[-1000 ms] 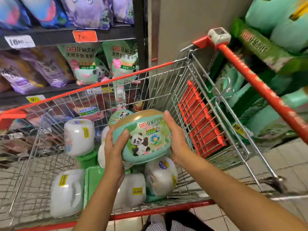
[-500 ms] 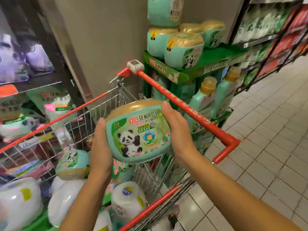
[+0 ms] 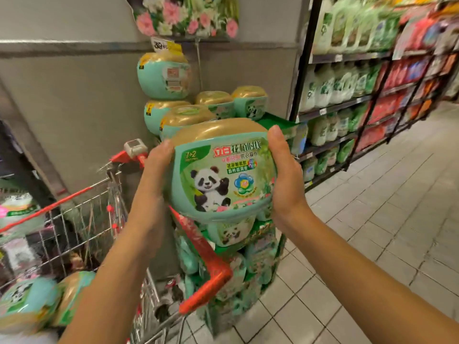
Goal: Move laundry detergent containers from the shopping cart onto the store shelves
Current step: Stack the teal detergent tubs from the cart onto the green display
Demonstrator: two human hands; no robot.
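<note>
While both hands clasp a mint-green detergent tub with a gold lid and a panda label, it hangs in the air above the red handle of the cart, just in front of a green display stand. The left hand presses the tub's left side, its fingers wrapped round the back out of sight. The right hand cups the right side, thumb lying up along the lid's edge. Behind the held tub, stacked tubs of the same kind crowd the stand's top shelf against the grey wall, with bare green shelf showing at the right corner. Two loose tubs lie blurred in the cart at lower left. To the right, tiled floor runs open along tall shelves of bottles and bags.
</note>
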